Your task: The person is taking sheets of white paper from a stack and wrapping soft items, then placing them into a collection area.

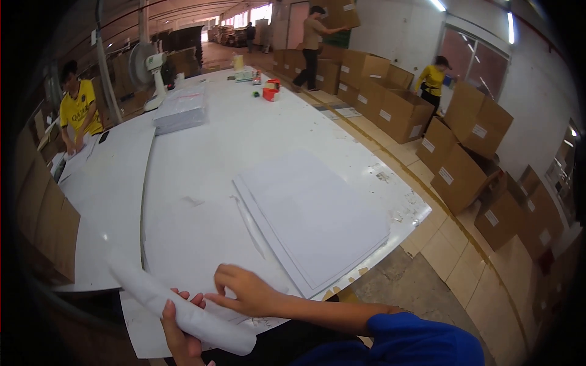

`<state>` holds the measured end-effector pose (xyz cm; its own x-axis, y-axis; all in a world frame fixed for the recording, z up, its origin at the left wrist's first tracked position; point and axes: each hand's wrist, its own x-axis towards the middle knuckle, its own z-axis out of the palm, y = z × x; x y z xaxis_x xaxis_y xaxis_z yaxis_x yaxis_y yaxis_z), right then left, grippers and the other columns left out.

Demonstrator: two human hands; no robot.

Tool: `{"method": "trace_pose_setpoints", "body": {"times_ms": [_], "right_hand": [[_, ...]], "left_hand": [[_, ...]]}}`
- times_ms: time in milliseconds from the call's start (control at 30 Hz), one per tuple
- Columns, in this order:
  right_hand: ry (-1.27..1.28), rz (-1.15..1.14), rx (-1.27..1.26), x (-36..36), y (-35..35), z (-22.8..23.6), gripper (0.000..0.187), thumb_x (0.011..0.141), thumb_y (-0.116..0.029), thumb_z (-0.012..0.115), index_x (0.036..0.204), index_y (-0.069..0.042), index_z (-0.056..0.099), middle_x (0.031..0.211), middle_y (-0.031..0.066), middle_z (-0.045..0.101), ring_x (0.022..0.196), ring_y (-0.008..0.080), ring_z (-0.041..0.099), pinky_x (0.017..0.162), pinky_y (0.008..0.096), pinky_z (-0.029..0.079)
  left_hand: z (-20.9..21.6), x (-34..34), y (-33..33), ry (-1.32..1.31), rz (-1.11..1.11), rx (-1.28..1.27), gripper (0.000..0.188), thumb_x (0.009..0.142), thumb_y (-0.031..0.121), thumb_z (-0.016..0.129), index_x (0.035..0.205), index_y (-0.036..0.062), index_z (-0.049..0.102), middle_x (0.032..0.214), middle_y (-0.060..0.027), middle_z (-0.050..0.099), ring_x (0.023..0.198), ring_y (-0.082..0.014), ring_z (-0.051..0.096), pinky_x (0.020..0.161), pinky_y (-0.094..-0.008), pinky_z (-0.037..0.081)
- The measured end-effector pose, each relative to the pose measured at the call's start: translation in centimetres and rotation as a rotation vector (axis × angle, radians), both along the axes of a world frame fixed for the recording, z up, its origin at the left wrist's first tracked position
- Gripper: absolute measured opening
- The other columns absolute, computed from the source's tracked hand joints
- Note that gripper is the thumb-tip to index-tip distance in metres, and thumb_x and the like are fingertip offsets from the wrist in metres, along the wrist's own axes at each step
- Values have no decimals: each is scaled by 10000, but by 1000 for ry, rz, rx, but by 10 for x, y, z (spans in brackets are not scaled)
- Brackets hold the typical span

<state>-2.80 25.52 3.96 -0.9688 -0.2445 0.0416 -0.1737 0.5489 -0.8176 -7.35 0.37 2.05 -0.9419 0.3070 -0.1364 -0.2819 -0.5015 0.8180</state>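
My left hand (179,329) is closed around a rolled white sheet (213,323) at the near edge of the table. The roll slants from upper left to lower right; whether it is paper or thin plastic I cannot tell. Just right of it, my right hand (247,293) hovers palm-down with thumb and forefinger apart and nothing visible in it. Beyond that hand lies a flat stack of large white sheets (317,213), its edges slightly uneven. A thin, loose clear strip (249,229) lies along the stack's left side.
The long white table (201,152) carries a wrapped stack (181,110), a red tape dispenser (271,90) and a fan (149,73) toward its far end. Open cardboard boxes (400,113) line the right side. A person in yellow (79,107) works at left; two more people stand among the boxes.
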Motion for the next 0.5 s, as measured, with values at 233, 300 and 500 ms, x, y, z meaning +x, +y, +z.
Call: {"method": "trace_pose_setpoints", "body": {"times_ms": [233,300,500], "right_hand": [[591,92,-75,23,-25,-22,775,1009,-156,844,1716,-300,561,1877,191,352,1650,477,428,1344,592,424],[776,206,114,26,-32,-16,720,1043,-156,770,1714,-318,567,1883,177,353,1684,477,382,1357,670,378],[804,426,-12,26,-53,2,430,996,-147,788,1416,-240,804,1836,120,452,1720,463,346,1376,766,282]], "left_hand": [[14,-14,-1,-301,-20,55,534,1066,506,801,1354,79,658,1143,-94,730,1016,-282,766,868,-477,673],[20,-13,-1,-297,-15,47,513,1062,503,810,1312,78,667,1108,-89,732,988,-265,762,844,-456,673],[40,-1,5,-365,31,-62,509,1062,451,832,1310,47,647,1139,-121,719,963,-272,742,874,-447,670]]}}
